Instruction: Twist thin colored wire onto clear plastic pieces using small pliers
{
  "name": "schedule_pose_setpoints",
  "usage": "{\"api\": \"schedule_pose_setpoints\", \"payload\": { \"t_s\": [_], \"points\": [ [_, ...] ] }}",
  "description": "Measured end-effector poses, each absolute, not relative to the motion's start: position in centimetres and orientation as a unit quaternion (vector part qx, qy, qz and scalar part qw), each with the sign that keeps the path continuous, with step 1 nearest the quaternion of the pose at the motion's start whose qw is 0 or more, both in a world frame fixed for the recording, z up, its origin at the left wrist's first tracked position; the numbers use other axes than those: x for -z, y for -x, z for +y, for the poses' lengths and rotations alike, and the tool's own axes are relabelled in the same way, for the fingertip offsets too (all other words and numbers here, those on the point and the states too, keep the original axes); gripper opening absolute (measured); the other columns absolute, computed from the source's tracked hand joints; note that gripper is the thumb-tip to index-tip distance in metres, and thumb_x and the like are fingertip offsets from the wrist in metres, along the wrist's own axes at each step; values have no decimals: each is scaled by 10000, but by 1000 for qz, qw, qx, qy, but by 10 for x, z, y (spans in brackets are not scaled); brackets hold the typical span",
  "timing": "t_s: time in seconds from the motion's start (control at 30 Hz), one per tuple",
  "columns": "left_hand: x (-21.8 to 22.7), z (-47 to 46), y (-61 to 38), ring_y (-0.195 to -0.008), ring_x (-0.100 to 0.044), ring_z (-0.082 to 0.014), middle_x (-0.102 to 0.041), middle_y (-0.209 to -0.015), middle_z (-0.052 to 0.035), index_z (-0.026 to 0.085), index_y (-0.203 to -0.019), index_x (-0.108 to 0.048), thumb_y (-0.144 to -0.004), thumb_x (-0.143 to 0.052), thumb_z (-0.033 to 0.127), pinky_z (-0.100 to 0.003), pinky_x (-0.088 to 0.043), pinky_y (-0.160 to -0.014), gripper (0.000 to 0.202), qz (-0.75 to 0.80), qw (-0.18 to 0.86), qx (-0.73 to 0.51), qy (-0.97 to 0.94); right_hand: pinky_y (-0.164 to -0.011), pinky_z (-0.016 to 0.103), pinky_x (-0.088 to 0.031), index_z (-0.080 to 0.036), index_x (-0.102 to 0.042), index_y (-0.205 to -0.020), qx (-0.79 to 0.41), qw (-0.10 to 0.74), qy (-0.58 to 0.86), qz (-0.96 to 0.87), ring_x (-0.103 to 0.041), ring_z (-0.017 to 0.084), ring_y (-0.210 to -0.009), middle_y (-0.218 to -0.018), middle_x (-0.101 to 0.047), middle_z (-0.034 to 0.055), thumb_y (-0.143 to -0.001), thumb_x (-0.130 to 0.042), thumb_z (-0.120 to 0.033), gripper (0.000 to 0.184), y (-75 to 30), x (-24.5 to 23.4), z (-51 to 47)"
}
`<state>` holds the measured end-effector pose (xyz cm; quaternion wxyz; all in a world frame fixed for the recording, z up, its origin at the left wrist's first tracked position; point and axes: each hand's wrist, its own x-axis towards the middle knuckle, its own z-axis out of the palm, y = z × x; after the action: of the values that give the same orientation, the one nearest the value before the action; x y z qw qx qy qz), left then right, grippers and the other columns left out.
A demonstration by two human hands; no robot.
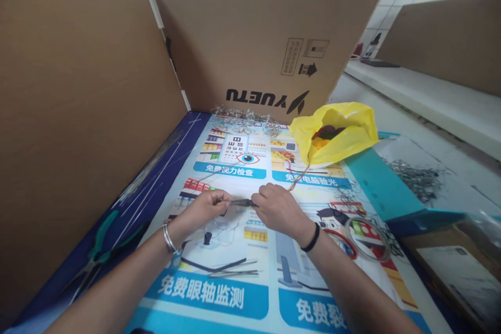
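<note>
My right hand (279, 210) is wrapped round a pair of dark needle-nose pliers (241, 202), whose jaws point left. Opposite it, my left hand (208, 207) is closed in a pinch at the tips of those jaws. A thin wire (230, 225) seems to run from the left fingertips and curl loosely below the hands; its end at the jaws is too small to make out. Under the hands lies a printed poster sheet (256, 300). Several short straight wire pieces (237, 271) rest on it, nearer to me.
Green-handled pliers (97, 255) and long straight wires (151, 167) lie at the left. Tangled wire (246, 120) sits by the cardboard wall (254, 26). A yellow bag (344, 141), wire coils (370, 240), a blue box flap (383, 182) and another wire heap (417, 180) are at the right.
</note>
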<state>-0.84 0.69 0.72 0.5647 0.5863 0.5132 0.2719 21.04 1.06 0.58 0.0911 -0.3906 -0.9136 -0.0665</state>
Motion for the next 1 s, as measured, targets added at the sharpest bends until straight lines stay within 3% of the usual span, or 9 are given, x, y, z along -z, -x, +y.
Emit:
{"api": "schedule_pose_setpoints", "payload": {
  "t_s": [0.47, 0.6, 0.83, 1.0],
  "points": [
    [-2, 8, 12, -464, -331, -57, -436, -557, 60, 146, -739, -583, -730, -585, 331, -189, -258, -458, 185, 507, 557, -293, -589, -584, 285, -294, -186, -574, -864, 42, 87, 421, -902, -494, 189, -750, -813, -572, 62, -807, -533, -232, 84, -207, -1, 9],
    [1, 8, 12, -434, -333, -54, -421, -522, 69, 148, -811, -597, -748, -590, 351, -187, -252, -438, 212, 506, 566, -328, -562, -613, 275, -317, -188, -566, -887, 10, 117, 454, -883, -512, 184, -783, -839, -580, 53, -830, -514, -269, 112, -203, 4, 7],
    [-1, 8, 12, -425, -353, -48, -470, -517, 50, 137, -764, -587, -748, -621, 321, -186, -238, -431, 188, 481, 606, -347, -530, -658, 270, -342, -188, -555, -871, -32, 169, 453, -875, -502, 177, -799, -840, -570, 47, -852, -488, -290, 123, -204, 16, 8],
    [-5, 7, 16, -414, -331, -31, -479, -531, 45, 129, -789, -594, -767, -627, 312, -183, -193, -426, 187, 426, 662, -343, -513, -680, 262, -372, -175, -543, -881, -118, 249, 417, -866, -499, 169, -803, -836, -559, 45, -857, -498, -309, 143, -209, 24, 14]
  ]
}}
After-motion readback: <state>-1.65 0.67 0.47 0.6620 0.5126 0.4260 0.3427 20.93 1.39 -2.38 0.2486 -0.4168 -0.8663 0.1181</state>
